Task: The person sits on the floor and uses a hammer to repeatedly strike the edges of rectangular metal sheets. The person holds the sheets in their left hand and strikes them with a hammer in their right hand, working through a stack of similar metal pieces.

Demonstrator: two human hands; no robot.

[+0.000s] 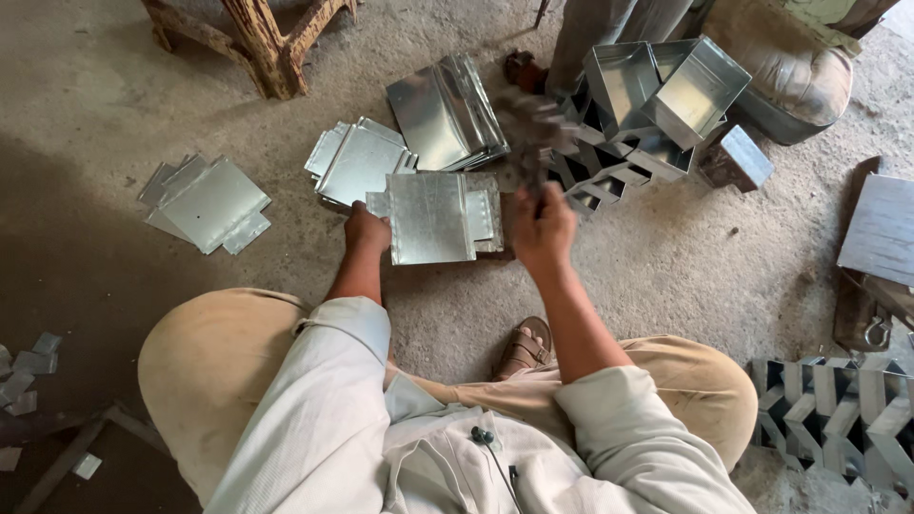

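On the concrete floor (666, 276) in front of my knees lies the sheet (430, 217), a bent piece of shiny metal with flanges along its sides, resting flat on a low block. My left hand (367, 231) presses on its left edge, fingers curled down against the metal. My right hand (543, 227) is raised just right of the sheet, closed tight around the handle of a hammer (526, 133); the head is blurred above the sheet's far right corner, so I cannot tell its exact shape.

Just beyond the sheet sit two stacks of similar blanks: one stack (357, 162) to the far left, touching the sheet's corner, and a taller stack (446, 114) behind it. Another small pile (205, 203) lies well apart on the left. To the right of the hammer is a heap of finished boxes (657, 95), open trays tipped at angles over folded strips. A wooden leg (267, 48) stands at the top left. My sandal (524, 347) shows between my knees. Folded pieces (838, 409) crowd the lower right corner.
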